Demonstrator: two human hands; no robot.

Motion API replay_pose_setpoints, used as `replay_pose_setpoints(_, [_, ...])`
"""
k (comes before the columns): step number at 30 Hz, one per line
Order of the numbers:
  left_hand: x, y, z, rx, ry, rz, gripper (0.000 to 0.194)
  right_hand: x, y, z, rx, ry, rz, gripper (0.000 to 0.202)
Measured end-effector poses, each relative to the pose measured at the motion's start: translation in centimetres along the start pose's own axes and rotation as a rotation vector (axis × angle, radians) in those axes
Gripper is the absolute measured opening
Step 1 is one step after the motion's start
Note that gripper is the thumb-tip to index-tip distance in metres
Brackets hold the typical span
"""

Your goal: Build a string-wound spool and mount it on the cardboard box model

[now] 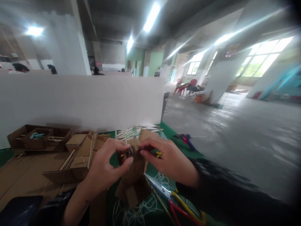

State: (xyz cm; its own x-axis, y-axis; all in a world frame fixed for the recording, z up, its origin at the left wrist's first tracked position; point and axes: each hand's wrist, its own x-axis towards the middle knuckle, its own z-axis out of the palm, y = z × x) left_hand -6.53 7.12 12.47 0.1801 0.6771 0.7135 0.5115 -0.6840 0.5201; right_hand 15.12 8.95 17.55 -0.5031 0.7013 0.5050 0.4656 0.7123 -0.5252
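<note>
My left hand [105, 164] and my right hand [166, 157] meet over a brown cardboard piece [134, 169] on the green table. Between the left thumb and fingers is a small dark, shiny object [130, 152], too blurred to name. The right thumb and forefinger are pinched close beside it; what they hold, if anything, cannot be made out. Scissors [164, 191] with red and yellow handles lie below my right hand, blades pointing toward the cardboard. Loose white string [138, 212] is tangled around the cardboard's lower end.
Cardboard boxes [39, 138] and cut cardboard with thin sticks [91, 150] lie to the left. White sticks [131, 131] are spread at the back. A glue gun [185, 139] rests near the right table edge. A white partition [82, 100] stands behind; a dark flat object [21, 208] is at lower left.
</note>
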Motion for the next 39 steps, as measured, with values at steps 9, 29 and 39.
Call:
replay_pose_setpoints(9, [-0.1,-0.1,0.2,-0.012,-0.01,0.047,0.027,0.0,0.4,0.0,0.024,0.001,-0.066,0.01])
replay_pose_setpoints(29, [-0.1,0.0,0.5,0.06,-0.017,0.031,0.03,0.4,1.2,-0.5,0.108,-0.069,-0.023,0.012])
replay_pose_setpoints(39, [-0.1,0.1,0.5,0.133,-0.05,-0.014,0.032,0.6,1.3,-0.6,0.151,-0.105,0.039,0.012])
